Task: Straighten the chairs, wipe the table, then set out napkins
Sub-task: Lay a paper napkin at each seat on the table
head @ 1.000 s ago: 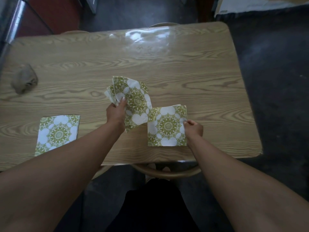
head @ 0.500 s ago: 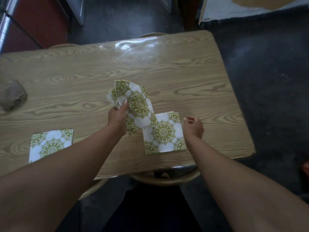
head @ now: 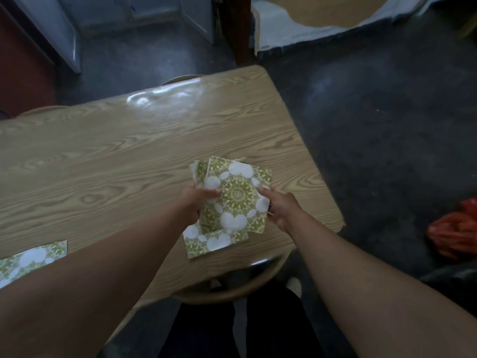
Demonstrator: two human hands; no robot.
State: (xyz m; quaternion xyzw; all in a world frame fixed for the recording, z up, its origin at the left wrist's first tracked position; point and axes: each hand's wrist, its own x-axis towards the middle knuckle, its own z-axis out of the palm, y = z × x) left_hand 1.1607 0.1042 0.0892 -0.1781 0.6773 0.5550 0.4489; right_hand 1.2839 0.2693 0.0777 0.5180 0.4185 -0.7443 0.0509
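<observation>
Released laid napkin [head: 206,245] at lower centre; moved right hand [head: 282,209] up to pinch napkin stack [head: 236,193] gripped in left hand [head: 197,202]; probably pulling next one.

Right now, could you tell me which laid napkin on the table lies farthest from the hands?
The leftmost napkin, at the near edge beside the left forearm; the other laid napkin lies directly beneath the held stack.

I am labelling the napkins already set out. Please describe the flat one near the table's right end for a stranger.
Find the wooden table, then its near edge above the curved chair back. A green-and-white napkin lies flat there, partly hidden by the stack of napkins held over it. The other flat napkin lies far left.
</observation>
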